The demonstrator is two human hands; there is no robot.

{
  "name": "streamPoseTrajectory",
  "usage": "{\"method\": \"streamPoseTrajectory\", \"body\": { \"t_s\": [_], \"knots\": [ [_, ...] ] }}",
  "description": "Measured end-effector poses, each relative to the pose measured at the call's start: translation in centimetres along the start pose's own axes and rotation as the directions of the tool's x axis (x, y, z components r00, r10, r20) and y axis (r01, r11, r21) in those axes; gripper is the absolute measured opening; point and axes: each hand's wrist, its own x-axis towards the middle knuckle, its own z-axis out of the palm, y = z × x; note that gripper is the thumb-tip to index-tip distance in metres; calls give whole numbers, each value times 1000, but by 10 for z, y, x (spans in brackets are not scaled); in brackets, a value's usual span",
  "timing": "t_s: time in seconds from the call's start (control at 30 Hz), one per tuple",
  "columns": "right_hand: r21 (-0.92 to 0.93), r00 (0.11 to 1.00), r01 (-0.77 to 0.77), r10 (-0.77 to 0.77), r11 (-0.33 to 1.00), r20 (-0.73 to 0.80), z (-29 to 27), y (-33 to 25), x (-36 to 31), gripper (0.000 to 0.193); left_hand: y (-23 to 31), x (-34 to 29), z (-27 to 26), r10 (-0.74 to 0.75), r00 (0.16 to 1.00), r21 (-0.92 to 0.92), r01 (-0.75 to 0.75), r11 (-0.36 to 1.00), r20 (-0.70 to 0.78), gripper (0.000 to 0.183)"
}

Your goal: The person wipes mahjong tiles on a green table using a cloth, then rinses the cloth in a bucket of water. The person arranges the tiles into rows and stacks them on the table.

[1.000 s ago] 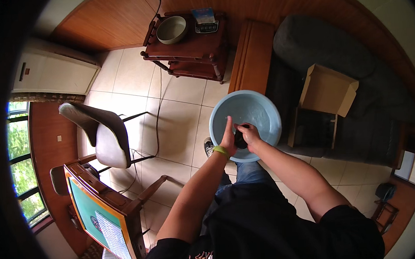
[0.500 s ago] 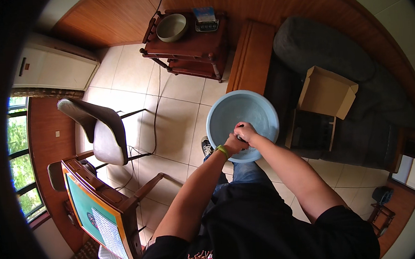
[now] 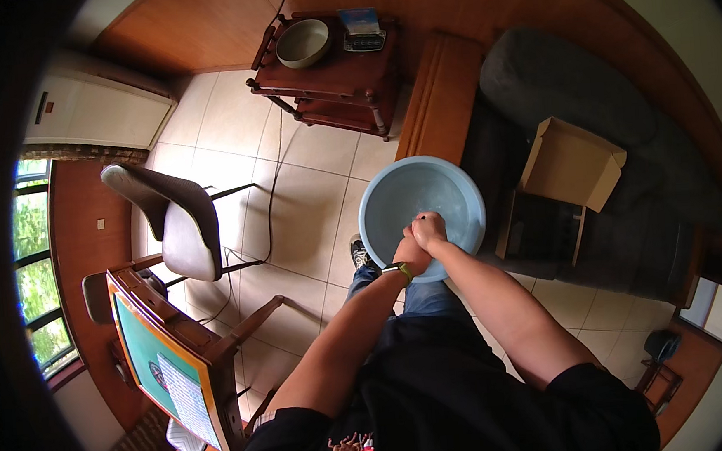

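Note:
Both my hands are together over the light blue basin (image 3: 373,193), above its near half. My left hand (image 3: 413,254), with a yellow-green banded watch at the wrist, is closed and pressed against the other. My right hand (image 3: 430,229) lies over it with its fingers curled round. A small dark spot shows by the right fingers; what the hands enclose is mostly hidden and too small to name. The basin's inside is pale blue and smooth, with a few light glints near the hands.
An open cardboard box (image 3: 576,167) rests on the dark sofa (image 3: 655,174) to the right. A wooden trolley (image 3: 331,78) bearing a bowl (image 3: 303,44) stands ahead. At left are a chair (image 3: 190,236) and a green-topped table (image 3: 158,354). A cable (image 3: 271,223) crosses the tiled floor.
My hands have drawn closer together, the left wrist shifting right and turning. The dark thing between them, plainer before, is now mostly covered. The basin has stayed in place.

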Motion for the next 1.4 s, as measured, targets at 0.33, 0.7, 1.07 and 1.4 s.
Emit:
{"method": "streamPoseTrajectory", "body": {
  "t_s": [0.33, 0.7, 1.07, 1.4],
  "knots": [
    [61, 965, -254, 249, 965, 83, -2, 17, 16, 32, -20, 8, 0, -18, 1000, 48, 17, 999, 9, 93],
    [-315, 986, 157, -167, 936, -6, -41, 54, 58, 53, -118, -117, -99, 38, 978, -405, -120, 906, -204, 60],
    [113, 440, 729, -589, 676, 678, 8, -226, -230, 18, -200, -418, -145, -238, 654, -569, -353, 743, -718, 47],
    [-13, 67, 989, 367, -149, 928, 272, -85, -331, 33, -463, -537, 25, -276, 686, -476, -688, -548, -673, 51]
  ]
}}
